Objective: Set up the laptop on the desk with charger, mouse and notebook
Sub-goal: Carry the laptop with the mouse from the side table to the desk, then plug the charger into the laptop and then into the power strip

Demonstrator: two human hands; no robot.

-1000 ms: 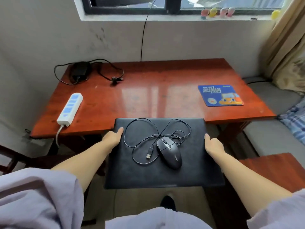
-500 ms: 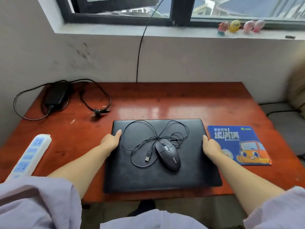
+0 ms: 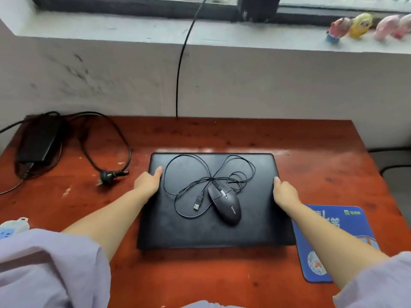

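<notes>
A closed black laptop (image 3: 191,227) lies flat on the red-brown desk (image 3: 200,276), near its middle. My left hand (image 3: 148,182) grips its left edge and my right hand (image 3: 284,192) grips its right edge. A black wired mouse (image 3: 226,202) rests on the lid with its cable (image 3: 189,172) looped loosely and the USB plug (image 3: 196,205) lying free. The black charger brick (image 3: 39,141) sits at the desk's far left corner, its cord trailing to a wall plug (image 3: 111,175). No notebook is in view.
A blue mouse pad (image 3: 347,221) lies right of the laptop, partly under my right forearm. A white power strip (image 3: 13,226) peeks out at the left edge. A black cable (image 3: 180,70) runs down the wall. Small toy figures (image 3: 360,25) stand on the windowsill.
The laptop, held off the front edge a second ago, now rests on the desk further in. My view has moved forward and closer. Both hands keep their hold on the sides.
</notes>
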